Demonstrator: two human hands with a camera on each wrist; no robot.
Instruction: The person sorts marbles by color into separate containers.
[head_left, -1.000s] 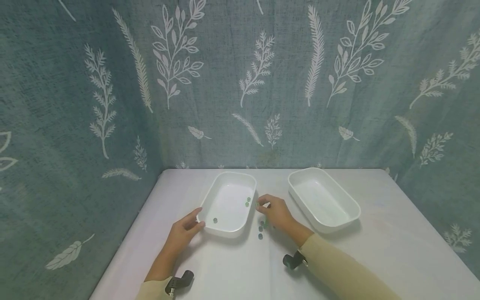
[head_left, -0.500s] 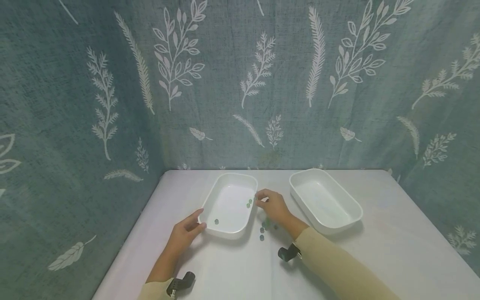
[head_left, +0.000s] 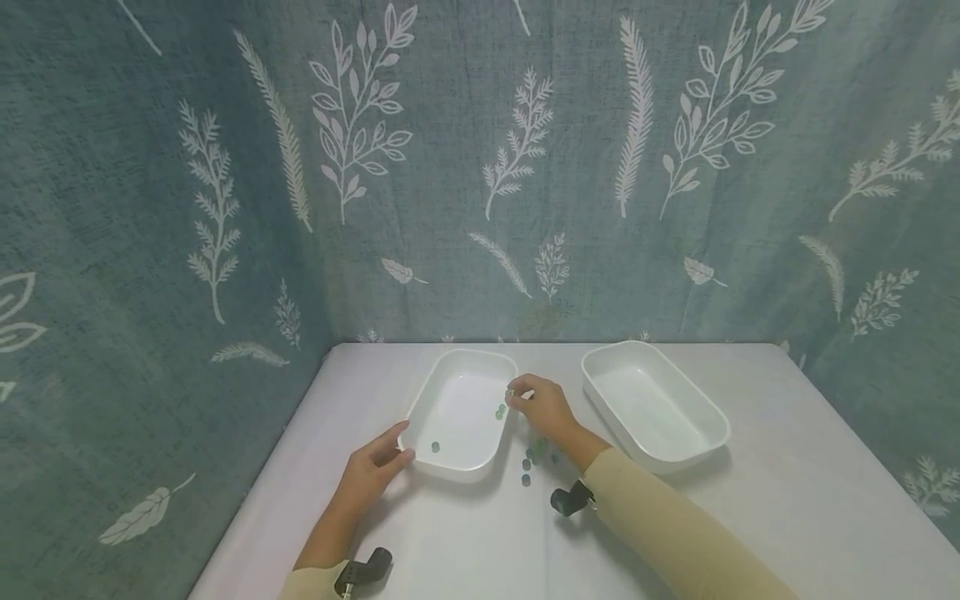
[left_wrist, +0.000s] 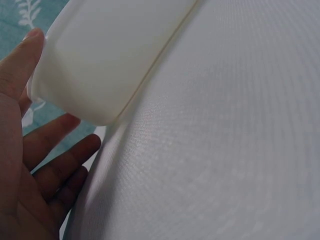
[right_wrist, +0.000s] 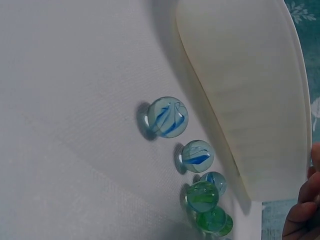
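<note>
I record my right hand (head_left: 546, 408) pinching a marble (head_left: 509, 393), its fingertips now advanced to the white tray (head_left: 461, 408) rim; my left hand (head_left: 369, 473) grips a corner. Transfer appears under way.

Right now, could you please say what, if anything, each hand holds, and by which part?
The left hand grips the left white dish by its near left corner. The right hand seems to pinch a marble; exactly where cannot be told.
</note>
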